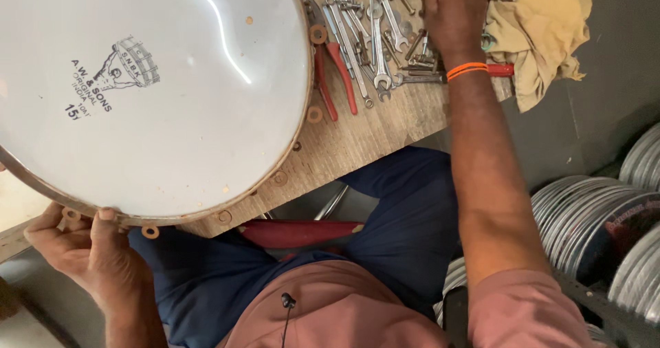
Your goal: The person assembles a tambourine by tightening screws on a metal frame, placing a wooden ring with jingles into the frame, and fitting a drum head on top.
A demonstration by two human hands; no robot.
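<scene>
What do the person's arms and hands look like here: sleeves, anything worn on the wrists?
Both hands, left hand and right hand, are bare, no gloves. The right wrist wears an orange thread band. A short dusty-pink sleeve covers the right upper arm; the forearms are uncovered.

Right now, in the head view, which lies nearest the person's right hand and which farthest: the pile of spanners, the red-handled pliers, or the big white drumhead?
1. pile of spanners, just left of the right hand.
2. red-handled pliers, further left on the board.
3. white drumhead, far left, gripped by the left hand.

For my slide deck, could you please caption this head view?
Left hand grips the rim of a white drumhead on a wooden bench while the right hand reaches into scattered spanners.
</scene>
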